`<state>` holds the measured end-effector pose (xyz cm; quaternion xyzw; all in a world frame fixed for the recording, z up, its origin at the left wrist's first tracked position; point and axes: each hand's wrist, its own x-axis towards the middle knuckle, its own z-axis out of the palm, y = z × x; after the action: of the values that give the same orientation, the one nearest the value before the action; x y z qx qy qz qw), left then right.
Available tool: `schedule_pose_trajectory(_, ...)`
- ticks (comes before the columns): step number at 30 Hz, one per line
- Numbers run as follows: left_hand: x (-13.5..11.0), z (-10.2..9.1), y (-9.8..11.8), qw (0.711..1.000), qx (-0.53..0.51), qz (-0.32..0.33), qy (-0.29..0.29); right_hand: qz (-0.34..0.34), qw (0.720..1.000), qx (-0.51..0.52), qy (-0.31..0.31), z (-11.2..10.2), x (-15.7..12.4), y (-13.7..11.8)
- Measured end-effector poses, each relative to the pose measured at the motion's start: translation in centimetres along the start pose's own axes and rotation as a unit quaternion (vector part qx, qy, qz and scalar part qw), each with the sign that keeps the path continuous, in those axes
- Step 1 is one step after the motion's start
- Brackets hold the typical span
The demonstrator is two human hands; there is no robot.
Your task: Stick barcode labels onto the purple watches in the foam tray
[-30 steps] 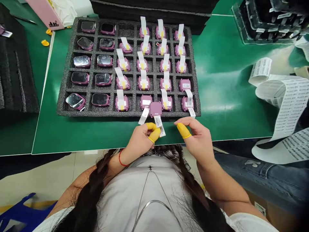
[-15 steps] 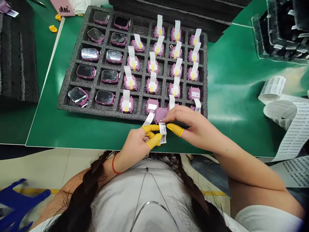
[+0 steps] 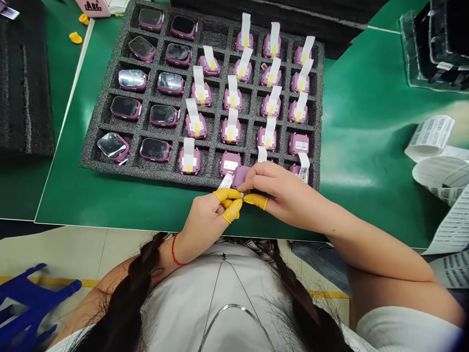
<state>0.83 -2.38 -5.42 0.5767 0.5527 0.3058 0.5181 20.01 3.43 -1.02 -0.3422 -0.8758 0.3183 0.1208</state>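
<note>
A green bench point(image 3: 366, 122) carries a foam tray point(image 3: 154, 171); the right hand point(image 3: 286, 188) curls slightly open, any hold unclear; the left hand point(image 3: 207, 215) is pinched closed; the purple watch point(image 3: 240, 176) at the tray's near edge looks light and scratchable, best held by its sides; the label point(image 3: 242, 194) in that left pinch seems limp.

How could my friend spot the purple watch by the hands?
Find the dark foam tray on the green table. At its near edge, by the right hand, is the purple watch. Its visible back is plain; neighbouring watches show white stickers or strips.
</note>
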Motion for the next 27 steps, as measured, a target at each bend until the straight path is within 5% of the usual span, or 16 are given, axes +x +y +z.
schedule_pose_trajectory(4, 0.01, -0.07, 0.05, 0.992, 0.097, 0.074, 0.041, -0.005, 1.0, -0.021, 0.014, 0.37, 0.11, 0.17)
schedule_pose_trajectory(11, 0.1, 0.04, 0.27, 0.974, 0.167, 0.111, 0.106, -0.001, 0.999, -0.029, 0.025, 0.68, 0.41, 0.15)
schedule_pose_trajectory(27, 0.28, 0.0, 0.32, 0.974, 0.17, 0.108, 0.1, 0.029, 0.999, -0.014, 0.02, 0.41, 0.78, -0.45)
